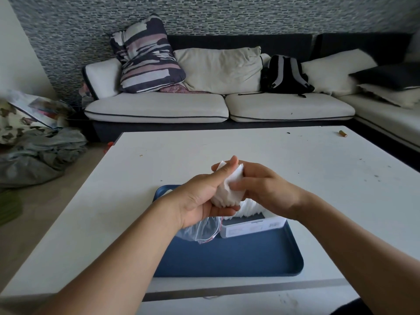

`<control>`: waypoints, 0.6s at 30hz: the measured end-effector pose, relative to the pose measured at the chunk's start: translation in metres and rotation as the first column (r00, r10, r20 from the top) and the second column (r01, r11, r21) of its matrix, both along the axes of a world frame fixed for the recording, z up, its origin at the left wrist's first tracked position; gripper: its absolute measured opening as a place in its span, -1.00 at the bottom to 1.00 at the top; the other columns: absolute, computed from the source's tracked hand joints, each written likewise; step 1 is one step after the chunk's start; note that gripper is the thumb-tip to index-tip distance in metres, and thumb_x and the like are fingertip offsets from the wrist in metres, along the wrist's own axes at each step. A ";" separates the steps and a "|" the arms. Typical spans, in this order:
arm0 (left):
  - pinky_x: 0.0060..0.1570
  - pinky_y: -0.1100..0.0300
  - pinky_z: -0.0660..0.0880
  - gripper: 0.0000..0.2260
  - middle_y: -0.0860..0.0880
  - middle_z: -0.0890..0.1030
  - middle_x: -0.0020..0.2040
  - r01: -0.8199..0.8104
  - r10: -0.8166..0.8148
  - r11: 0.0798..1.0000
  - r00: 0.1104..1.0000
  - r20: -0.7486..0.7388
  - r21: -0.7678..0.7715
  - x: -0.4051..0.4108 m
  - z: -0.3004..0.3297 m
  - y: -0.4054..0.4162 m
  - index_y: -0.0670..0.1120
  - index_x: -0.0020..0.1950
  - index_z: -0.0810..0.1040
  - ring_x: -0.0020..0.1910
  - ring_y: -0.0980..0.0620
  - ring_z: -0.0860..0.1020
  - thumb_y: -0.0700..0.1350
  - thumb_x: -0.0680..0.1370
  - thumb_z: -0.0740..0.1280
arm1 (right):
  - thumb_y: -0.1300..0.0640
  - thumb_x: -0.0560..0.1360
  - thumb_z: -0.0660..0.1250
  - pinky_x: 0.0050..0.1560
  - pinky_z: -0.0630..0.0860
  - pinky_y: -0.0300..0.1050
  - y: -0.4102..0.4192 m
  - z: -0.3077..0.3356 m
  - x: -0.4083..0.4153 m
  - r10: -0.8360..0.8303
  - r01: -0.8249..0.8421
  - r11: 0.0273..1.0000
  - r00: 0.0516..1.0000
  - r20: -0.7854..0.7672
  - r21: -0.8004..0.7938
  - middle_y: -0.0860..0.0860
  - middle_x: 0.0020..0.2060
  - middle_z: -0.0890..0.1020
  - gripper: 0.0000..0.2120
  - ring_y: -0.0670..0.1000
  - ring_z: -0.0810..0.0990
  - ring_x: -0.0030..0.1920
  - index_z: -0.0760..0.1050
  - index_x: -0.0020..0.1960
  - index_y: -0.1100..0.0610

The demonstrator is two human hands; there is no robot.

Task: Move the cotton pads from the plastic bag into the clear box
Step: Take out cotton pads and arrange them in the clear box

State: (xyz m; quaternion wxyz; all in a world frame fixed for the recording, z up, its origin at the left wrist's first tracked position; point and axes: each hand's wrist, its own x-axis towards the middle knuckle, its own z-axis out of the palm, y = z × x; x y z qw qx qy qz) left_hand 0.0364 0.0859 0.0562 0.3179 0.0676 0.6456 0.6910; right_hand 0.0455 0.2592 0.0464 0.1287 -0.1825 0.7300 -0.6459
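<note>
Clear plastic, red-edged: the plastic bag (200, 230) hangs slack beneath our left hand (202, 196), its mouth toward the box. It looks nearly drained, though we cannot tell whether any pads remain inside.

Left hand: palm up, fingers curled under a stack of cotton pads (227, 189), thumb laid along the stack's top. We judge this a cradle, so the loose stack does not fan out.

Stack: held between both hands, above the tray (227, 255) and just over the near end of the box.

Right hand (268, 189): fingers and thumb pinch the stack's right side, pressing it against the left palm. Likely squaring the edges so the stack fits in on edge.

Clear box (252, 227): below and just right of the hands, sitting on the tray. A row of pads already stands upright in it, partly hidden behind the right wrist. Open space shows at its near end; we expect the held stack goes there.

Far right of the hands, well apart on the table (318, 178): a small battery (342, 133).
</note>
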 end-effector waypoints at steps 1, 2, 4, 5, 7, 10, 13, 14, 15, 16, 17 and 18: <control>-0.33 0.18 0.60 -0.31 -0.15 0.68 -0.06 -0.017 0.017 1.000 1.000 0.000 -0.011 0.002 0.001 0.001 -0.11 0.24 0.63 -0.29 -0.01 0.63 0.44 0.44 0.27 | 0.16 0.52 0.30 0.02 0.36 0.21 -0.001 -0.001 -0.001 -0.037 0.037 0.999 0.999 -0.023 0.011 0.47 0.00 0.51 -0.65 0.21 0.47 -0.01 0.45 0.20 0.38; -0.32 0.14 0.61 -0.28 -0.15 0.68 -0.09 -0.078 0.078 0.997 0.997 0.001 -0.021 0.003 0.002 0.003 -0.09 0.20 0.65 -0.30 -0.02 0.63 0.49 0.45 0.19 | 0.15 0.51 0.35 0.02 0.37 0.20 -0.002 0.000 -0.001 -0.071 0.071 0.997 0.997 -0.036 0.003 0.47 -0.01 0.51 -0.66 0.22 0.48 -0.03 0.47 0.17 0.38; -0.20 0.05 0.65 -0.23 -0.15 0.69 -0.10 -0.333 0.332 0.942 0.943 -0.022 -0.033 0.001 -0.002 0.010 -0.10 0.05 0.66 -0.23 -0.08 0.66 0.56 0.43 0.11 | 0.14 0.49 0.39 0.04 0.40 0.17 -0.004 0.001 -0.001 -0.124 0.123 0.991 0.991 -0.042 -0.046 0.35 -0.07 0.56 -0.66 0.20 0.52 -0.04 0.49 0.13 0.37; -0.04 -0.01 0.65 -0.22 -0.15 0.70 -0.06 -0.461 0.460 0.887 0.887 -0.050 -0.021 0.000 -0.004 0.014 -0.09 -0.01 0.63 -0.13 -0.10 0.68 0.59 0.37 0.11 | 0.14 0.47 0.39 0.04 0.42 0.13 -0.006 0.002 0.000 -0.145 0.142 0.987 0.989 -0.035 -0.071 0.27 -0.08 0.57 -0.68 0.18 0.53 -0.04 0.50 0.11 0.35; 0.22 -0.13 0.56 -0.25 -0.16 0.71 0.04 -0.593 0.595 0.802 0.804 -0.015 0.075 0.001 -0.006 0.024 -0.06 -0.01 0.58 0.06 -0.15 0.67 0.59 0.32 0.14 | 0.17 0.47 0.39 0.02 0.49 0.02 -0.013 0.000 0.001 -0.166 0.166 0.981 0.986 0.006 -0.096 0.15 -0.10 0.59 -0.72 0.10 0.58 -0.06 0.51 0.11 0.30; 0.18 -0.16 0.56 -0.32 -0.18 0.73 0.01 -0.627 0.613 0.762 0.779 0.128 0.161 0.005 -0.001 0.034 -0.08 0.14 0.59 0.05 -0.18 0.68 0.49 0.48 0.13 | 0.26 0.60 0.28 -0.07 0.61 -0.16 -0.025 -0.005 0.004 -0.153 0.158 0.986 0.985 0.083 -0.052 0.09 -0.09 0.64 -0.78 -0.02 0.65 -0.09 0.49 0.22 0.32; 0.02 -0.08 0.60 -0.35 -0.16 0.72 0.03 -0.625 0.610 0.753 0.780 0.138 0.205 0.005 0.000 0.038 -0.11 0.17 0.59 -0.04 -0.15 0.69 0.44 0.53 0.13 | 0.21 0.65 0.22 -0.21 0.50 -0.26 -0.024 -0.003 0.003 -0.196 0.190 0.976 0.980 0.047 0.107 0.04 -0.12 0.59 -0.80 -0.09 0.56 -0.16 0.49 0.22 0.26; 0.06 -0.11 0.60 -0.37 -0.14 0.71 0.07 -0.622 0.613 0.757 0.782 0.111 0.200 0.005 0.000 0.040 -0.11 0.15 0.59 -0.01 -0.15 0.68 0.42 0.54 0.14 | 0.19 0.65 0.23 -0.23 0.46 -0.26 -0.021 -0.002 0.004 -0.197 0.191 0.972 0.980 0.035 0.136 0.03 -0.13 0.57 -0.81 -0.09 0.53 -0.17 0.50 0.20 0.26; 0.13 -0.16 0.58 -0.40 -0.12 0.70 0.09 -0.617 0.616 0.765 0.785 0.069 0.186 0.003 -0.001 0.042 -0.09 0.12 0.60 0.04 -0.15 0.67 0.41 0.54 0.15 | 0.16 0.64 0.26 -0.25 0.44 -0.26 -0.018 0.000 0.004 -0.196 0.191 0.970 0.980 0.022 0.150 0.03 -0.17 0.56 -0.83 -0.09 0.51 -0.20 0.51 0.16 0.25; 0.18 -0.20 0.56 -0.42 -0.10 0.68 0.10 -0.600 0.605 0.781 0.796 0.027 0.172 0.003 -0.002 0.044 -0.07 0.10 0.59 0.10 -0.16 0.66 0.42 0.52 0.19 | 0.14 0.62 0.30 -0.29 0.43 -0.26 -0.016 0.000 0.004 -0.209 0.207 0.966 0.978 -0.001 0.159 0.02 -0.21 0.55 -0.84 -0.08 0.50 -0.23 0.51 0.09 0.24; 0.21 -0.21 0.55 -0.41 -0.10 0.67 0.11 -0.580 0.589 0.799 0.808 -0.007 0.159 0.003 -0.003 0.046 -0.05 0.10 0.59 0.12 -0.15 0.65 0.45 0.46 0.23 | 0.12 0.60 0.36 -0.33 0.42 -0.26 -0.013 0.000 0.004 -0.240 0.243 0.957 0.970 -0.037 0.162 0.03 -0.26 0.53 -0.84 -0.08 0.49 -0.28 0.52 0.03 0.24; 0.22 -0.19 0.55 -0.37 -0.10 0.67 0.10 -0.567 0.576 0.812 0.817 -0.033 0.137 0.002 -0.004 0.048 -0.03 0.09 0.59 0.12 -0.14 0.65 0.48 0.37 0.28 | 0.11 0.56 0.41 -0.37 0.41 -0.27 -0.011 0.000 0.004 -0.287 0.297 0.941 0.954 -0.084 0.161 0.02 -0.30 0.52 -0.81 -0.09 0.47 -0.33 0.51 -0.03 0.24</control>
